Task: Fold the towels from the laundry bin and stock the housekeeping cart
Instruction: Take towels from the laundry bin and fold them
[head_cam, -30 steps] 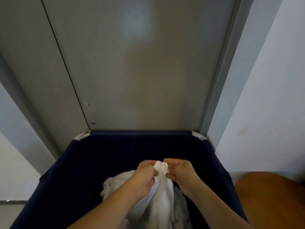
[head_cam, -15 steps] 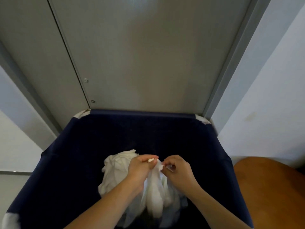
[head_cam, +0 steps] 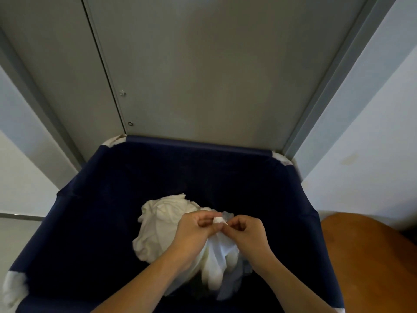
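I am looking down into a dark navy fabric laundry bin [head_cam: 94,222], and I place everything here relative to that bin.

To the left of the bin is a pale wall and a strip of light floor. The bin's near left corner shows a white patch of frame or padding. Behind the bin stands a grey metal panel [head_cam: 203,75], like a cabinet or lift door, with a vertical seam and two small round fasteners near the bin's far left corner.

Inside the bin, a little left of its middle, lies a crumpled white towel pile [head_cam: 158,227]. Above the middle of the bin, my left hand [head_cam: 191,233] has its fingers curled, pinching the bunched top edge of a white towel [head_cam: 216,251] between thumb and fingers. That towel hangs down from my grip in loose folds, its lower part still in the bin. Just beside it, nearly touching, my right hand [head_cam: 248,233] is curled too, pinching the same edge from the other side.

To the right of the bin is a rounded orange-brown wooden surface [head_cam: 370,263], and past it another pale wall.

I judge this to be the picking-up step: I am finding the towel's edge. Next, I would need to draw my hands apart along that edge to reach the corners, then lift it clear to fold.

I can read no brand, label or writing anywhere.
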